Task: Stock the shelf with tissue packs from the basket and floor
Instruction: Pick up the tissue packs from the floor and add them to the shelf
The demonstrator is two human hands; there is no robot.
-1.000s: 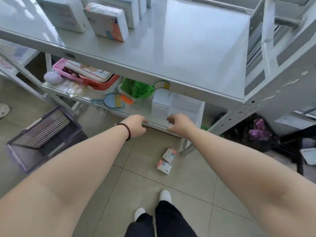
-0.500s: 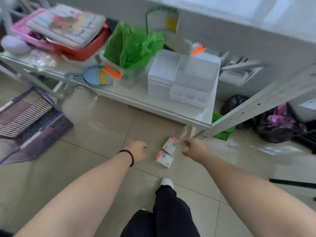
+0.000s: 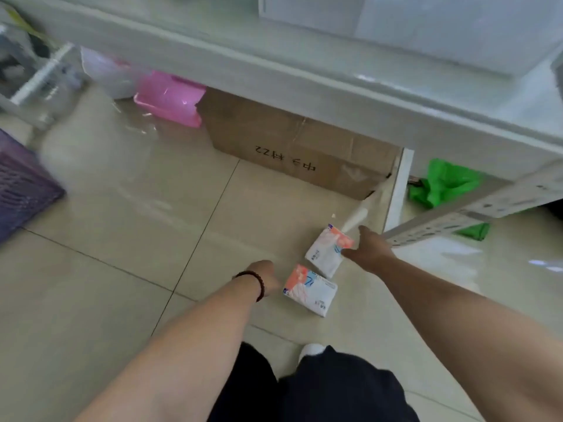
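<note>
Head view: your right hand [image 3: 370, 252] touches the far tissue pack [image 3: 327, 249], finger closure unclear; left hand [image 3: 268, 277] curled, empty; a loose grab could slip.

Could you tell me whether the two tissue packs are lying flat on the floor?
Yes: both packs lie flat, printed faces up, on the tiles.

Storeroom or small shop back area. Evidence: white metal rack [image 3: 304, 86] at 12 o'clock; hand-marked carton [image 3: 292, 147] beneath it; purple basket [image 3: 21, 187] at 9 o'clock; pink bag [image 3: 170, 99] and green bag [image 3: 441, 184] under the rack; tiled floor [image 3: 122, 239].
</note>
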